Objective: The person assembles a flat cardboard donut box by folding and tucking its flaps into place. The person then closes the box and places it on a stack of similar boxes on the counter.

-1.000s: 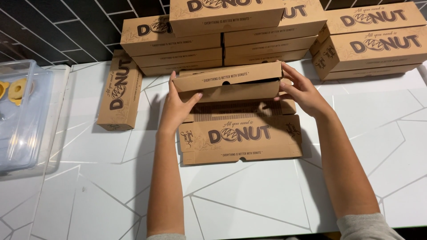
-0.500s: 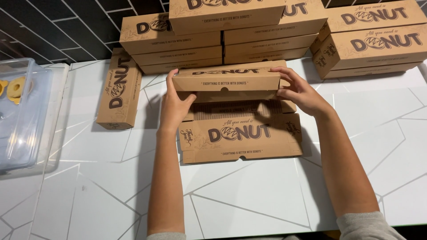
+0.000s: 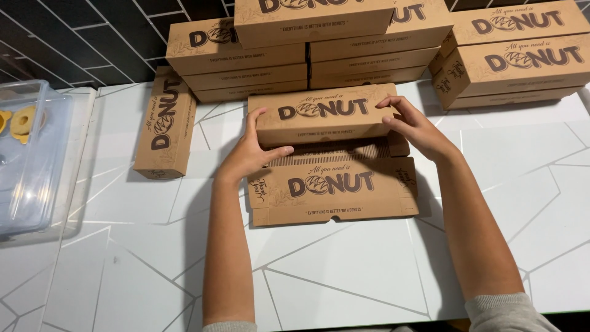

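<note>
Both my hands hold a flat brown cardboard box above another lying open on a white table.

My left hand [image 3: 249,154] clasps the upper box [image 3: 322,114] at its left end, fingers wrapped on top, thumb pressed along the front edge; my right hand [image 3: 418,126] grips the right end, fingers curled over the corner. It sits over the rear of the lower box [image 3: 332,187], near the stacked boxes [image 3: 369,37] behind. I judge an uneven squeeze could buckle the thin card, or a nudge backward could bump the stacks.
</note>
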